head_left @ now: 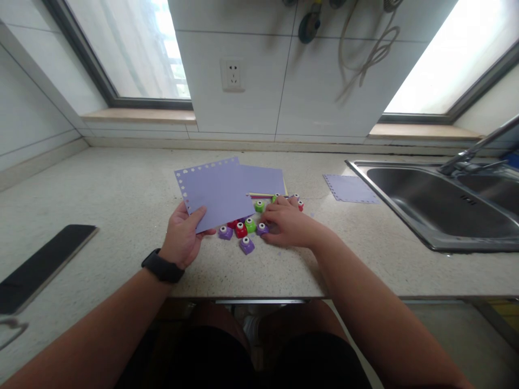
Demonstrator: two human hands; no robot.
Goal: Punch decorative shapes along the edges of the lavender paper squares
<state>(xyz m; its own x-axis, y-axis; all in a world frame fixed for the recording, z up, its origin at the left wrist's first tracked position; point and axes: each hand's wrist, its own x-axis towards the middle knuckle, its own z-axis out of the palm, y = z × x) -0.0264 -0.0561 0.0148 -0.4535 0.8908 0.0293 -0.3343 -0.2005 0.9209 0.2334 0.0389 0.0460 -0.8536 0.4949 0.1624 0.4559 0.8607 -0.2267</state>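
My left hand [184, 235], with a black watch on its wrist, holds a purple sheet [214, 192] tilted above the counter. Small cut-outs run along the sheet's top and left edges. Several small purple, red and green punches lie below and right of the sheet. My right hand [286, 221] is closed around the right side of a purple punch [263, 229], its fingers partly curled. A green punch [250, 225], a red punch [240, 230] and another purple punch [246, 245] are to its left. More punches lie just beyond my right hand.
Behind the held sheet lie purple paper [265, 179] and pencils [265, 195]. Another punched sheet [351, 189] lies near the steel sink [425, 249] on the right. A dark flat device [44, 265] is on the counter [121, 200] at the left.
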